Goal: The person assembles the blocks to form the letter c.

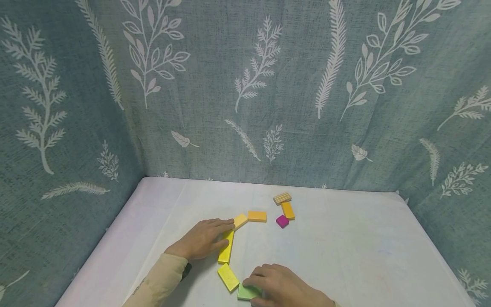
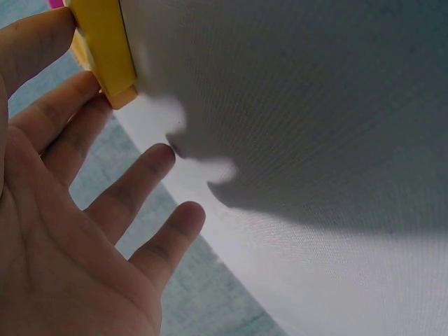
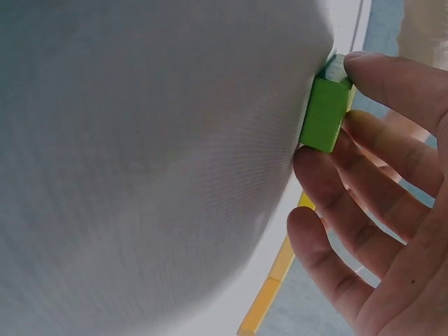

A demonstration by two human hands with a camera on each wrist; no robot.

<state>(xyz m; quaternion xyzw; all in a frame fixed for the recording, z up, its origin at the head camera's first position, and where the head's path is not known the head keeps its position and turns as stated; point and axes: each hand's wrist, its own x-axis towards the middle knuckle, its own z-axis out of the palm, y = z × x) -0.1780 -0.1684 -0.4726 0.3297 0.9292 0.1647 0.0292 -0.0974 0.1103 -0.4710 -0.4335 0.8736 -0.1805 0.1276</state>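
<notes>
My left hand [image 1: 203, 239] rests over the far end of a long yellow block [image 1: 226, 252], fairly straight fingers reaching a pale orange block [image 1: 241, 221]. In the left wrist view its thumb touches the yellow block [image 2: 110, 52], index and middle fingertips lie at the block ends, and the other two fingers are spread. My right hand [image 1: 285, 285] pinches a green block [image 1: 247, 292] at the near end of the row, its thumb and fingers around the block [image 3: 326, 115]. Between the long yellow and green blocks lies a shorter yellow block [image 1: 228, 278].
An orange block [image 1: 257, 216] continues the curved row at its far end. Farther right lie a magenta block [image 1: 282, 221], another orange block [image 1: 288, 210] and a striped wooden block [image 1: 282, 198]. The white table [image 1: 364, 247] meets a leaf-patterned curtain [image 1: 215, 140].
</notes>
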